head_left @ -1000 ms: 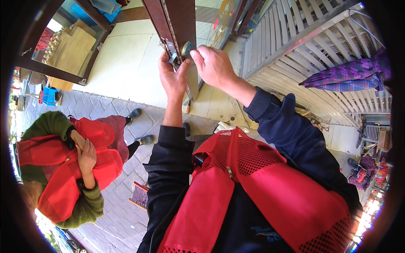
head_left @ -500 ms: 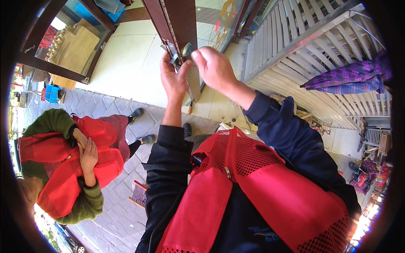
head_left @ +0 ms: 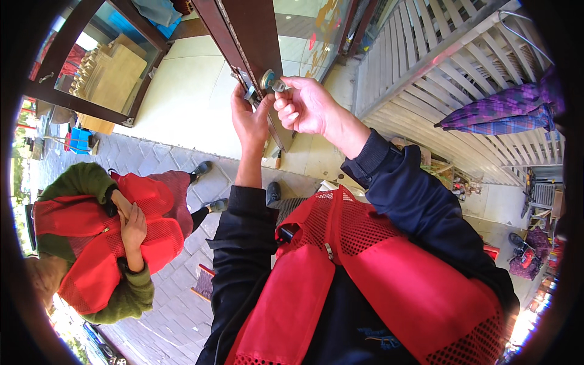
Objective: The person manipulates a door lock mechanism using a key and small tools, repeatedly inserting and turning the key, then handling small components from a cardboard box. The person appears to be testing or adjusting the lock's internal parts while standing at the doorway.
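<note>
A brown door (head_left: 258, 45) stands in front of me with its edge toward me. A round brass-and-green lock (head_left: 267, 79) sits on its right face. A small silvery knob (head_left: 278, 86) sticks out from it. My right hand (head_left: 310, 106) pinches at this knob with thumb and forefinger, the other fingers curled. My left hand (head_left: 250, 118) is wrapped round the door edge at the lock, thumb on the near side. Its fingers are partly hidden behind the edge. A metal lock plate (head_left: 248, 90) shows beside them.
On the left stands a person in a red vest (head_left: 91, 255), hands folded. A second glass door (head_left: 100, 61) is at the upper left. White slatted fencing (head_left: 426, 73) with a purple plaid umbrella (head_left: 499, 115) runs along the right. Grey paving (head_left: 176, 304) lies below.
My right hand has turned so its curled fingers show, and the silvery knob has come into view. My left hand stays at the door edge. The view has shifted slightly.
</note>
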The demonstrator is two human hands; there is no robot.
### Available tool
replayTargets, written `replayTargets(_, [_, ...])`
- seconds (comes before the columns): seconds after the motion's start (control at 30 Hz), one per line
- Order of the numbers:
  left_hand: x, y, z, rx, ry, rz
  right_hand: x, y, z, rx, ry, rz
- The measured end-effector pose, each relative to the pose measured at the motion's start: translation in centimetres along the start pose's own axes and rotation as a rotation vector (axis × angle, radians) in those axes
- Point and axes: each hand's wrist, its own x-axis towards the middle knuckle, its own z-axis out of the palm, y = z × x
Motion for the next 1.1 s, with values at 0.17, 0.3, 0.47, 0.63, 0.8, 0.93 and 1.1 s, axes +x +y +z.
replayTargets(0.17, [0.1,-0.8,0.0,-0.07,-0.007,0.034,0.5,-0.3,-0.3,-0.109,0.058,-0.115])
replayTargets(0.3, [0.0,-1.0,-0.2,-0.081,-0.005,0.002,0.7,0.8,-0.1,-0.593,0.197,-0.433])
replayTargets(0.47, [-0.1,-0.6,-0.1,-0.105,0.005,-0.058,0.3,0.3,-0.5,-2.03,0.297,-1.576])
replayTargets(0.63, [-0.1,-0.6,0.1,-0.111,-0.003,-0.081,-0.1,-0.7,-0.4,-2.204,0.267,-1.672])
replayTargets(0.8, [-0.1,-0.8,0.1,-0.051,0.02,-0.003,-0.5,0.5,-0.1,-0.782,0.377,-0.418])
replayTargets(0.93, [-0.1,-1.1,0.0,-0.086,-0.006,-0.01,0.2,0.4,0.2,-0.888,0.181,-0.529])
replayTargets(1.1, [0.2,-1.5,-0.1,-0.184,-0.038,-0.012,-0.2,-0.7,-0.1,-2.296,0.242,-1.528])
